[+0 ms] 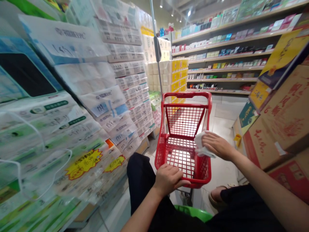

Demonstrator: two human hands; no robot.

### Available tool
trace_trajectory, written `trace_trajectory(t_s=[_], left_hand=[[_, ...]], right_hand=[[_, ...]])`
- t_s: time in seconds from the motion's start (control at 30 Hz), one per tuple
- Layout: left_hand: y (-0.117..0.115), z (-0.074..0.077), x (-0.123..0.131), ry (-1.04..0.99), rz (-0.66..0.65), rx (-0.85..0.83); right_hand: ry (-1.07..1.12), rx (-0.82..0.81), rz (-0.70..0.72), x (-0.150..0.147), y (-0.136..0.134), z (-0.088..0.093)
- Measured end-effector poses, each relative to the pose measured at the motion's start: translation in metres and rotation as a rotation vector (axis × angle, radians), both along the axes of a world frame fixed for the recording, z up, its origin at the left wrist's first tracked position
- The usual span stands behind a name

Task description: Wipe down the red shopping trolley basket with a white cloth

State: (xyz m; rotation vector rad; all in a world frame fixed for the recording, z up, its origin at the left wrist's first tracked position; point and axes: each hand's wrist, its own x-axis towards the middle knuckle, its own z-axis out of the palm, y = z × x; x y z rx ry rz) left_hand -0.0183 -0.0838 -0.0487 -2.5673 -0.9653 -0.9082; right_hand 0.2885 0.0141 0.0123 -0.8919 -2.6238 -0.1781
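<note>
A red plastic shopping cart [185,129] with grid walls stands in front of me, its basket holding nothing I can see. My left hand [170,178] grips the near rim, fingers curled over the edge. On the right side wall, my right hand [218,145] presses a white cloth [201,145] over the rim. The cloth hangs partly inside the basket and partly outside. My right palm is hidden from view.
Stacked tissue packs [130,77] line the left side, with yellow price tags [83,164]. Cardboard boxes [285,119] stand close on the right. Shelves [224,69] of goods fill the back. Something green [193,212], perhaps a stool, lies between my legs.
</note>
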Motion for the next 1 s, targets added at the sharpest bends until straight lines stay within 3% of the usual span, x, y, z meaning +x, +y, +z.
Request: trace_trajectory(t_s=[0.17,0.27,0.33,0.47,0.63,0.8,0.9,1.0], left_hand=[[-0.008,0.001,0.001,0.021,0.054,-0.029],[-0.008,0.003,0.003,0.038,0.103,-0.044],[-0.007,0.004,0.003,0.051,0.126,-0.044],[-0.002,0.005,0.001,0.080,0.155,-0.047],[0.001,0.004,0.000,0.090,0.154,-0.035],[-0.003,0.003,0.005,0.091,0.147,-0.032],[-0.005,0.003,0.007,0.099,0.152,-0.043],[-0.004,0.004,0.006,0.097,0.141,-0.044]], right_hand=[[-0.088,0.139,-0.176,0.036,0.073,0.000],[-0.095,0.184,-0.261,0.043,0.089,0.002],[-0.092,0.184,-0.278,0.039,0.085,0.002],[-0.016,0.139,-0.255,0.017,0.046,-0.004],[0.106,-0.003,-0.233,-0.017,-0.033,-0.006],[0.156,-0.021,-0.230,-0.049,-0.100,-0.012],[0.185,0.014,-0.248,-0.062,-0.121,-0.022],[0.148,0.047,-0.223,-0.056,-0.121,-0.027]])
